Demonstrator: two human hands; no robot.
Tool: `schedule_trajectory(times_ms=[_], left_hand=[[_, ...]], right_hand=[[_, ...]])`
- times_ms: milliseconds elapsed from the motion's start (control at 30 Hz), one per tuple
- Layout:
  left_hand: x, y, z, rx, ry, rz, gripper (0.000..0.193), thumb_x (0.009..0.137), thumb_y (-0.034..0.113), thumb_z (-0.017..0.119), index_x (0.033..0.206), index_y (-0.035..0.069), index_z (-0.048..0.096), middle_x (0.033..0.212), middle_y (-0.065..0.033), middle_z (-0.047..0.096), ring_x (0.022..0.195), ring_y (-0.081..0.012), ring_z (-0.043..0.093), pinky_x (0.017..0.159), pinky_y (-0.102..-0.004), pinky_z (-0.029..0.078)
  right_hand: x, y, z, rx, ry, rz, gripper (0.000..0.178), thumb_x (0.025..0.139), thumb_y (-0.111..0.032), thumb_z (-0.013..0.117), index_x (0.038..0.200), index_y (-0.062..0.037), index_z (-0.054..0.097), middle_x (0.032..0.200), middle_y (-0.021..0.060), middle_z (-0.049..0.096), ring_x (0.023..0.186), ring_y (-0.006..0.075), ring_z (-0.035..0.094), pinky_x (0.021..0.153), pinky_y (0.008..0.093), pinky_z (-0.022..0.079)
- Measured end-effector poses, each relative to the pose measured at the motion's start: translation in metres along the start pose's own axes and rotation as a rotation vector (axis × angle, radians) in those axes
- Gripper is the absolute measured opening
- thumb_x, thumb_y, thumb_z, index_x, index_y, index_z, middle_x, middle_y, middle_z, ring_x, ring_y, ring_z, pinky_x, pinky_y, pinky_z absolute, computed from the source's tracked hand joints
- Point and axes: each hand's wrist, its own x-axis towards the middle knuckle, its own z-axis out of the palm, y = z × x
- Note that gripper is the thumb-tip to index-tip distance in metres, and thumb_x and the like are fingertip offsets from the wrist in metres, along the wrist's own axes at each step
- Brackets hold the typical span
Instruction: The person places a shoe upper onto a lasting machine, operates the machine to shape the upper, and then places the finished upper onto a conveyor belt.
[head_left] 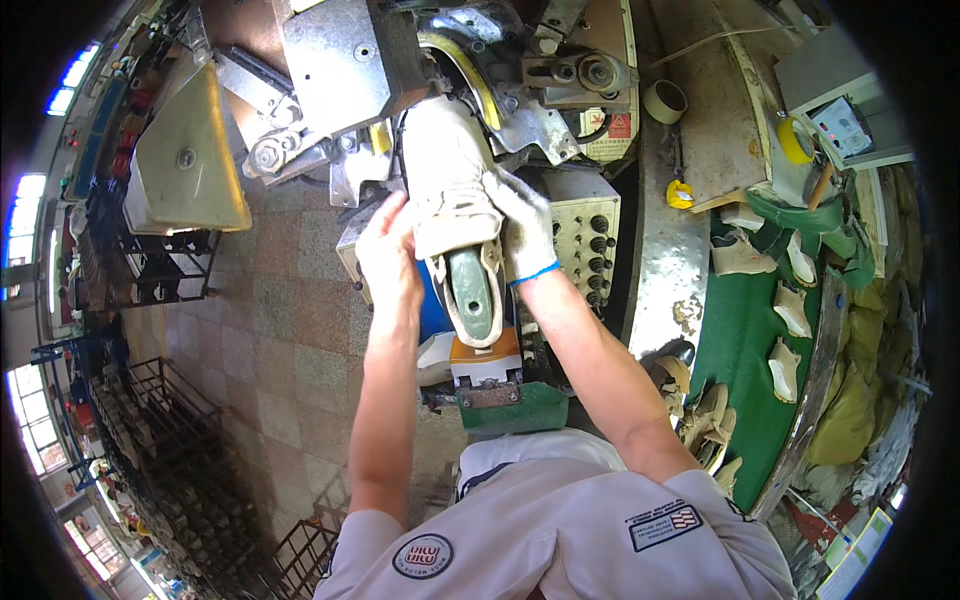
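Observation:
A beige shoe upper [448, 165] with laces sits over a green shoe last [473, 295], its toe pointing away from me into a metal machine [350, 60]. The heel end of the last points toward me, with a round hole in its top. My bare left hand [391, 255] is closed against the left side of the upper, its fingertips partly hidden. On the other side, my right hand [525, 225] wears a white glove with a blue cuff and grips the upper near the laces. The last's heel lies just above an orange-topped machine support [486, 346].
A green conveyor belt [735, 330] with several shoe uppers [785, 370] runs along my right. A control box [585, 235] with black knobs stands beside the machine. Tape rolls [665, 101] lie further right. At left are a yellowish panel [190, 155] and dark racks [175, 440].

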Motion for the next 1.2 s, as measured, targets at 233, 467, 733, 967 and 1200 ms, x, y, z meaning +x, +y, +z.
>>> schedule_trajectory(times_ms=[233,467,733,967,1200], left_hand=[[-0.01,-0.038,-0.002,-0.178,-0.376,-0.191,0.039,0.097,0.015,0.057,0.129,-0.007,0.058,0.115,-0.0167,0.07,0.098,-0.0232,0.071,0.088,-0.0345,0.058],[-0.003,-0.059,-0.008,-0.147,-0.344,-0.136,0.04,0.103,0.023,0.055,0.126,-0.009,0.06,0.112,-0.0177,0.071,0.094,-0.023,0.072,0.085,-0.0351,0.06],[-0.006,-0.095,-0.056,0.264,-0.218,-0.227,0.055,0.103,0.049,0.051,0.11,-0.002,0.07,0.103,-0.0142,0.073,0.087,-0.0192,0.068,0.076,-0.0342,0.052],[-0.07,-0.163,-0.197,1.695,-1.0,-0.221,0.077,0.086,0.054,0.062,0.137,-0.003,0.049,0.127,-0.0292,0.061,0.113,-0.0429,0.064,0.096,-0.0503,0.052],[-0.107,-0.201,-0.224,1.853,-0.957,0.148,0.052,0.079,0.03,0.068,0.115,-0.005,0.059,0.1,-0.0245,0.067,0.081,-0.0336,0.072,0.061,-0.0446,0.057]], right_hand=[[-0.004,0.004,0.0,-0.088,0.061,0.039,0.031,0.093,-0.019,0.073,0.114,0.0039,0.071,0.106,0.0094,0.072,0.091,0.0153,0.069,0.081,0.0282,0.055],[0.0,0.006,0.0,0.027,0.127,0.103,0.028,0.087,-0.018,0.081,0.101,0.0048,0.073,0.099,0.0088,0.072,0.084,0.0153,0.066,0.076,0.0307,0.055],[-0.015,0.012,-0.041,-0.236,0.271,0.037,0.048,0.09,-0.03,0.078,0.116,0.0083,0.068,0.11,0.0118,0.07,0.099,0.0207,0.067,0.082,0.034,0.056],[-0.126,-0.047,-0.172,-0.248,0.32,-0.021,0.047,0.102,-0.022,0.058,0.134,0.0122,0.049,0.131,0.024,0.061,0.109,0.0343,0.069,0.078,0.0419,0.062],[-0.167,-0.067,-0.202,-0.257,0.295,0.038,0.038,0.103,-0.017,0.052,0.129,0.0101,0.055,0.124,0.0194,0.065,0.106,0.0333,0.069,0.077,0.0418,0.061]])
